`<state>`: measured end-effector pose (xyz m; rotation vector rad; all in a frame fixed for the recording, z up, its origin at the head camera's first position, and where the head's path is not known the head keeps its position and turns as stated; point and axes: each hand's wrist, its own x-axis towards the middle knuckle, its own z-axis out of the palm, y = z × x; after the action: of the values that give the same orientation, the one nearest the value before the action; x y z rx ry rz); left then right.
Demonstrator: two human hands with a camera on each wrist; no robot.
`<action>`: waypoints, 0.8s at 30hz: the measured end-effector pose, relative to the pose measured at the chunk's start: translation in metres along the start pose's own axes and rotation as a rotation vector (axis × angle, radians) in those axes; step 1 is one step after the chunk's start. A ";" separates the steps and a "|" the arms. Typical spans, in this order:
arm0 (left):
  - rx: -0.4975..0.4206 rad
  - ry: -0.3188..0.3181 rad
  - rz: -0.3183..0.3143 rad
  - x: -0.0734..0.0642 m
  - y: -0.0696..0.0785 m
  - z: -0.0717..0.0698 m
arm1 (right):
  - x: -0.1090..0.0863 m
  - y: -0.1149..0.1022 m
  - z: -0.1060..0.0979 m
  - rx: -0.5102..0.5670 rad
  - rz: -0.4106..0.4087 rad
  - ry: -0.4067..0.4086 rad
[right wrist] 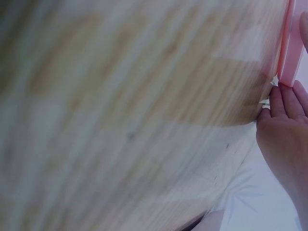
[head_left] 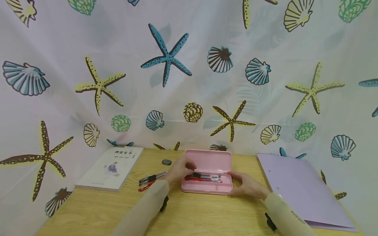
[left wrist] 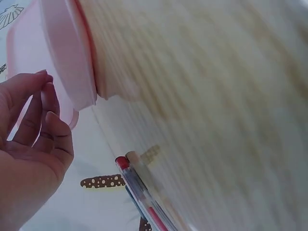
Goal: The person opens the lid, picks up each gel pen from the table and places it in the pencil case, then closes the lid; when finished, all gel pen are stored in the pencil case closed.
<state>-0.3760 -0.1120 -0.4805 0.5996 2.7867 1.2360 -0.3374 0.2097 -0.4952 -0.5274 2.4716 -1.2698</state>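
Observation:
A pink pencil case (head_left: 206,191) lies on the table with its lid (head_left: 208,160) raised at the back. Several black and red pens (head_left: 206,178) lie in its long compartment, their left ends partly hidden. My left hand (head_left: 180,168) hovers at the case's left end; in the left wrist view its fingers (left wrist: 45,103) are loosely bent, thumb and fingertips close together with nothing visible between them. At the other end my right hand (head_left: 248,185) holds the pencil case, thumb by the front corner and fingers along the back corner. The right wrist view shows these fingers against the pink wall (right wrist: 291,53).
Left of the case, more black pens (head_left: 152,178) and a red pen (head_left: 146,186) lie partly behind my left forearm. A small dark eraser-like object (head_left: 166,162) sits behind them. A white book (head_left: 110,168) is at the left, a lilac folder (head_left: 301,190) at the right.

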 end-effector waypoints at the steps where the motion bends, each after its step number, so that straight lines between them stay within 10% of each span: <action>1: -0.023 0.003 0.006 -0.001 -0.001 -0.001 | 0.000 0.000 0.000 -0.003 0.000 0.001; 24: -0.169 -0.034 -0.072 -0.040 -0.030 -0.048 | 0.001 0.000 0.000 -0.036 0.000 0.013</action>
<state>-0.3577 -0.1785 -0.4744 0.4993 2.6166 1.4141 -0.3383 0.2089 -0.4951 -0.5301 2.5089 -1.2352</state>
